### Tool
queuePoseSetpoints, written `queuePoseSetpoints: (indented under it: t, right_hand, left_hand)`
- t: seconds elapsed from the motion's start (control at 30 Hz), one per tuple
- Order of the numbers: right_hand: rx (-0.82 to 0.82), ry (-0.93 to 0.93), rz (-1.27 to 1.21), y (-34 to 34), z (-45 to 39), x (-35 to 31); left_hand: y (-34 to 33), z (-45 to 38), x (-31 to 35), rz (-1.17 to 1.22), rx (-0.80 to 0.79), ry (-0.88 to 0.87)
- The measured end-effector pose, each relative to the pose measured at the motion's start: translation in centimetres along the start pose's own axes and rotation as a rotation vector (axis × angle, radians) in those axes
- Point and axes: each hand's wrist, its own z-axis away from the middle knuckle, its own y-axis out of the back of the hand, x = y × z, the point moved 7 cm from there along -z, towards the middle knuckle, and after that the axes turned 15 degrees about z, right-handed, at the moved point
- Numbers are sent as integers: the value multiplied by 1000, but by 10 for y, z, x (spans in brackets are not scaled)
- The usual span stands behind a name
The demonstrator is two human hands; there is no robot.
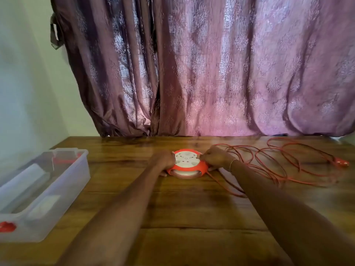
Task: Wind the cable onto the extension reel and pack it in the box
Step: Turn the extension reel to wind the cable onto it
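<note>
Storage is kept ready at the near left, where the clear box (44, 191) lies open; the reel (187, 164) is steadied at centre, gripped on its left rim by the left hand (163, 160), its right edge pinched by the right hand (215, 157), both arms outstretched, while the cable (278, 164) is left sprawled unwound to the right

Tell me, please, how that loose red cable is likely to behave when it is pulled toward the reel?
The cable looks thin and floppy, lying in overlapping loops, so it may snag or tangle. Its plug would probably drag along the table.
</note>
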Motion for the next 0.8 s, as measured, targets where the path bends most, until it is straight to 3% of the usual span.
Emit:
queuePoseSetpoints:
  t: [0.17,0.27,0.37,0.47,0.6,0.8]
  right_hand:
    - [-23,-86,-467,1,-7,14]
    - [-62,-26,-644,8,-6,10]
    - [-96,61,-776,22,-2,-3]
    - [6,84,-882,44,-2,-13]
    - [78,137,-936,72,1,-27]
    - [34,242,-964,92,6,-43]
  left_hand:
    - [16,-11,7,183,151,-146]
    - [32,-19,22,295,264,-290]
    - [46,-21,39,596,307,-392]
    - [57,-28,51,874,324,-424]
    - [61,-30,75,900,293,-503]
    - [75,-22,96,854,330,-589]
